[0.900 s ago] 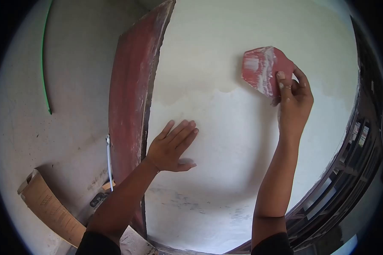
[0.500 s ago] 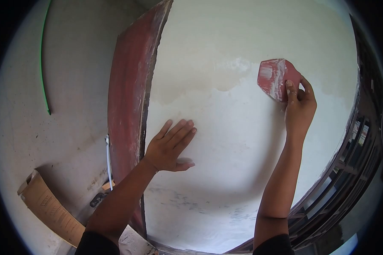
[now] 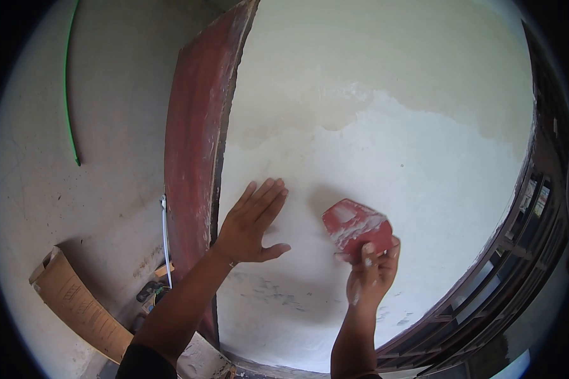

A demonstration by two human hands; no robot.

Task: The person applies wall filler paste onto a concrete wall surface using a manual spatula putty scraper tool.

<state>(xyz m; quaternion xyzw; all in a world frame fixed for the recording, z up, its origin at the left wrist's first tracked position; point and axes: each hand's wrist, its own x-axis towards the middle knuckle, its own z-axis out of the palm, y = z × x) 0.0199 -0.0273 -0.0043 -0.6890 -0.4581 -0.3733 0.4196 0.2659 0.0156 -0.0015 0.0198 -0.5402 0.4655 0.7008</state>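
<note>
- Head view: the left hand (image 3: pixel 250 224) is raised at the white wall (image 3: pixel 436 189), back of the hand toward the camera.
- Its fingers are straight and slightly parted, pointing up and to the right, with the thumb out to the right; whether the palm touches the wall cannot be told.
- The right hand (image 3: pixel 371 275) pinches the lower edge of the red plate (image 3: pixel 354 222), the thumb on the near face and the other fingers bent around the edge and partly hidden.
- The plate is tilted in front of the wall, right of the left hand, and bears whitish smears; whether it touches the wall cannot be told.
- The wall has a darker, uneven-edged area above and small dark marks low down.
- The red board (image 3: pixel 193 132) stands upright just left of the left hand.
- Farther left are the green cord (image 3: pixel 66 82), the white cord (image 3: pixel 165 243) and the cardboard (image 3: pixel 82 306).
- The dark window frame (image 3: pixel 512 256) curves along the right side.
</note>
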